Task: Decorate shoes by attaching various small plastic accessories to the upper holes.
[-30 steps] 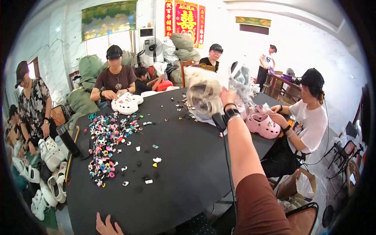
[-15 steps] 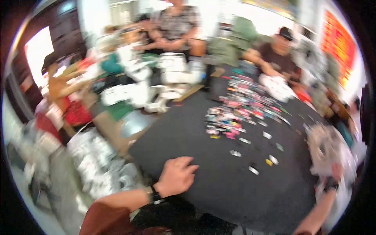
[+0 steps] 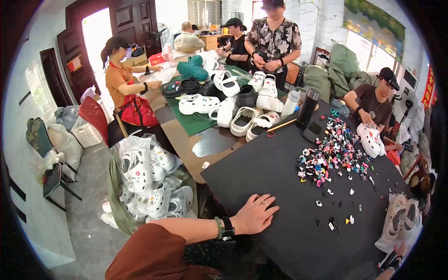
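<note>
The head view is showing the left hand (image 3: 254, 214) lying flat and open, fingers spread, on the black table (image 3: 280, 163), holding nothing. The right hand (image 3: 396, 254) is peeking in at the lower right edge, gripping one clear plastic bag (image 3: 399, 224) of shoes. A heap of small colourful charms (image 3: 333, 156), too many to count, is lying well apart from both.

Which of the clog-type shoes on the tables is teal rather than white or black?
The teal clog at the far end of the green mat, beside the seated person in the orange top. It is the only teal one; the clogs around it are white or black.
</note>
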`<action>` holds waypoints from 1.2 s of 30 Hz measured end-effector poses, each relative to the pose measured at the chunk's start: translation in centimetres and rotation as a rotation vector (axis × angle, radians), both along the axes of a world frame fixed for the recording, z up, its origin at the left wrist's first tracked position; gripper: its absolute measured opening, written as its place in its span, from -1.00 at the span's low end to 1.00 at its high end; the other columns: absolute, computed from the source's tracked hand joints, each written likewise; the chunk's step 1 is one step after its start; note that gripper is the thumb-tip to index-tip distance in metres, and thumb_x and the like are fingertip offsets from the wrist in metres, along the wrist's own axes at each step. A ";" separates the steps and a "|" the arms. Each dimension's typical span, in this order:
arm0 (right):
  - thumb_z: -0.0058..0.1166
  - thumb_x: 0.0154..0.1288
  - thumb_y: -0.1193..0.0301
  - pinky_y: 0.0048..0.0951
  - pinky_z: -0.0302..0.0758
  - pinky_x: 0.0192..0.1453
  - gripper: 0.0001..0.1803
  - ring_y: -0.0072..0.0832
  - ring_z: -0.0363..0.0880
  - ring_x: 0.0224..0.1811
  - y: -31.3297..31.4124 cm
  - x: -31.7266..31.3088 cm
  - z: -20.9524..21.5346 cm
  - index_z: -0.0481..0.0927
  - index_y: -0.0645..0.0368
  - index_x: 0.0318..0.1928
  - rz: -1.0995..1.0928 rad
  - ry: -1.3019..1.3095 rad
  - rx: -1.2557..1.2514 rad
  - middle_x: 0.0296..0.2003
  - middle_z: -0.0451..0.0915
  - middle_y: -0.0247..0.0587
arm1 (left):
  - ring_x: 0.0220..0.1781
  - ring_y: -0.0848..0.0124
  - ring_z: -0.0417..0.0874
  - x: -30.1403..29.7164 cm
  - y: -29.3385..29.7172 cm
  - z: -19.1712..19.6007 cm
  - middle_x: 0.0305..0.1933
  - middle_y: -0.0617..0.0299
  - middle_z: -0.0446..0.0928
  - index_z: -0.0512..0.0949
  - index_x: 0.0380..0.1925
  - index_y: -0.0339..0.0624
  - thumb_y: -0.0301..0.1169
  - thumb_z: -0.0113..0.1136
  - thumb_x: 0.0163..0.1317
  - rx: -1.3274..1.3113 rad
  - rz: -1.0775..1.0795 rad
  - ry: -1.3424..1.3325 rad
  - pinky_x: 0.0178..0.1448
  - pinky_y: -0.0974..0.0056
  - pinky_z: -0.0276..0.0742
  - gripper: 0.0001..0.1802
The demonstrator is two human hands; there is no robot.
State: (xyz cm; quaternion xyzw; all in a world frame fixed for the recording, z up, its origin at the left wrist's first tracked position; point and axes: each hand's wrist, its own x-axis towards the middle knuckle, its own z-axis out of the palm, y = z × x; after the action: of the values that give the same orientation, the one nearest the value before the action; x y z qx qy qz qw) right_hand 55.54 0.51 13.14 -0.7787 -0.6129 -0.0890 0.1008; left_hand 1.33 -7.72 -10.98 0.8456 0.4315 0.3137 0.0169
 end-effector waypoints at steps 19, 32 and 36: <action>0.00 0.33 0.35 -0.18 0.43 0.17 -0.76 -0.12 0.51 0.06 -35.0 8.8 -8.4 0.67 0.17 -0.14 -0.137 -0.279 -0.100 0.00 0.58 -0.06 | 0.11 0.04 0.53 1.2 0.8 2.3 0.05 0.04 0.54 0.58 -0.10 -0.14 -0.36 0.12 0.04 0.121 -0.080 0.047 0.08 -0.11 0.39 -0.63; 0.14 0.22 0.15 -0.31 0.58 -0.23 -0.61 -0.28 0.66 -0.43 -47.5 -0.6 -20.3 0.71 0.29 -0.31 -0.623 0.537 -0.507 -0.46 0.69 -0.06 | 0.41 0.10 0.34 -0.7 1.3 -2.2 0.39 0.08 0.36 0.43 0.28 -0.11 -0.36 -0.08 0.43 0.156 -0.055 0.304 0.40 -0.03 0.18 -0.56; 0.32 0.06 -0.03 -0.18 0.53 0.14 -0.30 0.01 0.61 0.04 -49.7 4.7 -32.3 0.62 0.39 -0.05 -0.942 0.405 -0.482 -0.08 0.64 0.23 | 0.43 0.09 0.31 -1.4 1.5 -1.8 0.41 0.06 0.33 0.40 0.31 -0.09 -0.33 -0.14 0.47 0.119 -0.035 0.351 0.43 -0.01 0.15 -0.56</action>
State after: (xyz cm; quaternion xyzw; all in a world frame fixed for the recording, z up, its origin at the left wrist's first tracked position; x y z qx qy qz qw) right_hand 60.22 -49.15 -19.18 -0.9706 -0.1707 0.1692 -0.0147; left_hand -0.08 -6.21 -12.76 0.8943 0.3938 0.1859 -0.1032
